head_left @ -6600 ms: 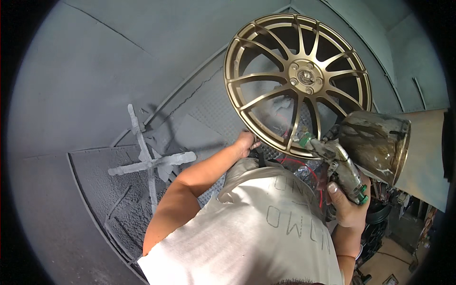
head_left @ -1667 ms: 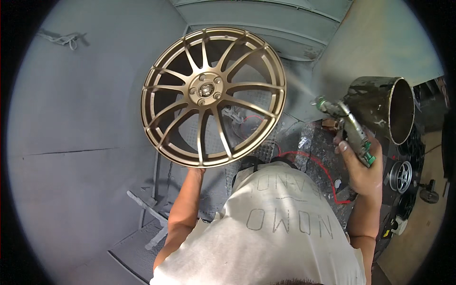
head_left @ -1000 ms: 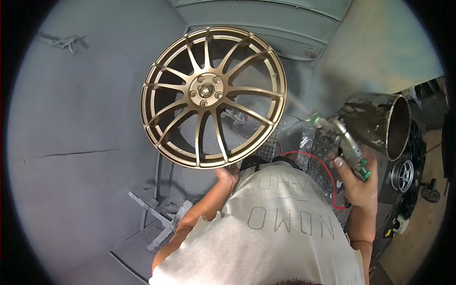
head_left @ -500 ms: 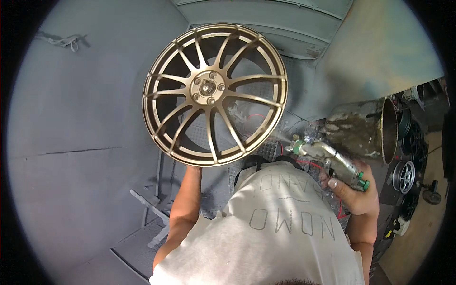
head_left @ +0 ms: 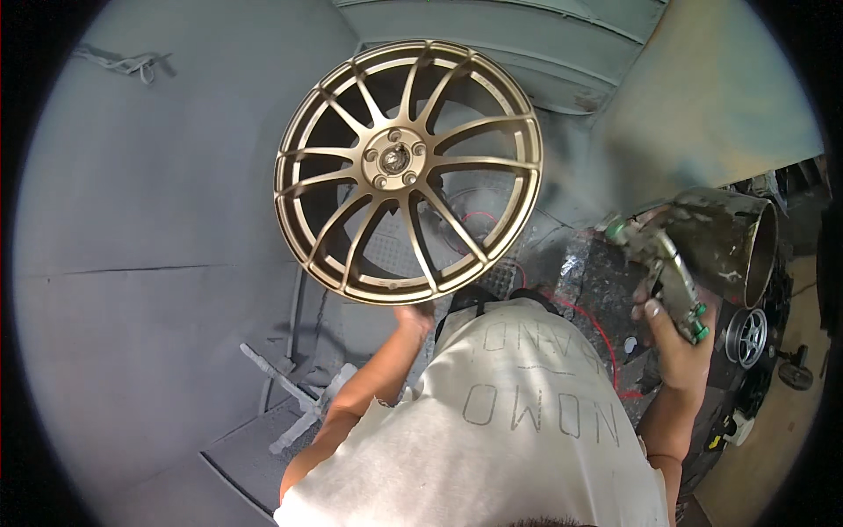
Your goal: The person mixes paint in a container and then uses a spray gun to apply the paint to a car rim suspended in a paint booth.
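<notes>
A bronze multi-spoke wheel [head_left: 407,249] is raised in front of me, its face toward the camera. My left hand [head_left: 414,318] is at the wheel's lower edge; its fingers and whatever they grip are hidden behind the rim. My right hand [head_left: 673,347] is closed round a metal spray gun [head_left: 667,272] with green fittings, to the right of the wheel. A large, paint-stained cup [head_left: 720,255] sits on the gun, its open end facing right. Faint haze hangs by the nozzle.
Grey booth walls [head_left: 149,202] surround the wheel, with a pale panel [head_left: 702,105] at right. A red hose [head_left: 601,338] runs over the grimy floor. An overspray-coated cross stand [head_left: 285,378] is at lower left. A silver wheel [head_left: 748,338] and dark wheels stand at far right.
Since half a second ago the spray gun has moved right and up, away from the wheel. The wheel has turned slightly and shifted right, along with my left hand.
</notes>
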The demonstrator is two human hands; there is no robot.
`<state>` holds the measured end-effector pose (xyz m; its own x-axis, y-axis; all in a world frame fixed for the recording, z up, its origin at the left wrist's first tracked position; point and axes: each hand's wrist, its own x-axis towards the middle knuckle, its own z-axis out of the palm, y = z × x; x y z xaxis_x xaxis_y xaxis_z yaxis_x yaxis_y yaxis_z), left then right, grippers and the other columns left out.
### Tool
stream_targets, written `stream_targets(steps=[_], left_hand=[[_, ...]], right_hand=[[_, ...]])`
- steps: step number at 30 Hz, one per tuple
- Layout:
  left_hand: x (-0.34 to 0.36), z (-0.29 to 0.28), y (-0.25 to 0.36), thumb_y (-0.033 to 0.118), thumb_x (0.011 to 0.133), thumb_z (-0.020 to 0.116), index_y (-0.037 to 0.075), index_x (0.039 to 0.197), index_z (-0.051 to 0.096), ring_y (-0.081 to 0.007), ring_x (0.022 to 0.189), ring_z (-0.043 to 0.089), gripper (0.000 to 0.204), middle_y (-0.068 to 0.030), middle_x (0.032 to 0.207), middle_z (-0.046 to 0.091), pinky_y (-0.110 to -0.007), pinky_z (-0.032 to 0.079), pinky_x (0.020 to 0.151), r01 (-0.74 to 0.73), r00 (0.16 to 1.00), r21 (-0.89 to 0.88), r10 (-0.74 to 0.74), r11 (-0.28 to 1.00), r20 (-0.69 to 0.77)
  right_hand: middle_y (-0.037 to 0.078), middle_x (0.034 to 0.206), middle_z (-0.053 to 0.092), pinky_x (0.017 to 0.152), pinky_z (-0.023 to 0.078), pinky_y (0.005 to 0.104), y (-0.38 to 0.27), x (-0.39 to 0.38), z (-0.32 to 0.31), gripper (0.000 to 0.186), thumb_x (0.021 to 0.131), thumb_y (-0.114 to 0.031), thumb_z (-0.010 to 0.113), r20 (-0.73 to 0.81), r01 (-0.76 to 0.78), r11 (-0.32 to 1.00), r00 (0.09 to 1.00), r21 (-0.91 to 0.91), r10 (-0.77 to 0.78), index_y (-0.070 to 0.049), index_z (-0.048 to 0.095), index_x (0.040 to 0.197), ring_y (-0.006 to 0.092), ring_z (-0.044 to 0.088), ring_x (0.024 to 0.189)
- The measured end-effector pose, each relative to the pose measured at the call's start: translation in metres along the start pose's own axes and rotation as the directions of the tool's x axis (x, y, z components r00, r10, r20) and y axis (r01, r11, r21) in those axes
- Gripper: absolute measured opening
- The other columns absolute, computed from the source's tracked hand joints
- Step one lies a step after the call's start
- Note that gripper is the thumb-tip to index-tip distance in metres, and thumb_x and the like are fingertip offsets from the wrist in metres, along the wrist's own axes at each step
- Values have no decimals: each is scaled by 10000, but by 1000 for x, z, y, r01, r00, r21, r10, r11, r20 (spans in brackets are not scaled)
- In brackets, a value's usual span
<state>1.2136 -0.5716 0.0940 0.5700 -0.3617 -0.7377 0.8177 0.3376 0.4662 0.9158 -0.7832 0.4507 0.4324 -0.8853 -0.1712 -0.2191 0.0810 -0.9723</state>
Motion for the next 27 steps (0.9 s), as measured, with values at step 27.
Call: stream_targets(steps=[27], left_hand=[[24, -132, 183, 506, 963, 409, 63, 1241, 540, -283, 1175, 542, 539, -109, 1276, 570, -450, 401, 1062, -329, 939, -16, 326, 944, -107]], right_hand=[[160, 988, 667, 750, 520, 303, -33, -108, 121, 530, 834, -15, 682, 299, 23, 998, 954, -56, -6, 86, 439, 1295, 191, 643, 858]])
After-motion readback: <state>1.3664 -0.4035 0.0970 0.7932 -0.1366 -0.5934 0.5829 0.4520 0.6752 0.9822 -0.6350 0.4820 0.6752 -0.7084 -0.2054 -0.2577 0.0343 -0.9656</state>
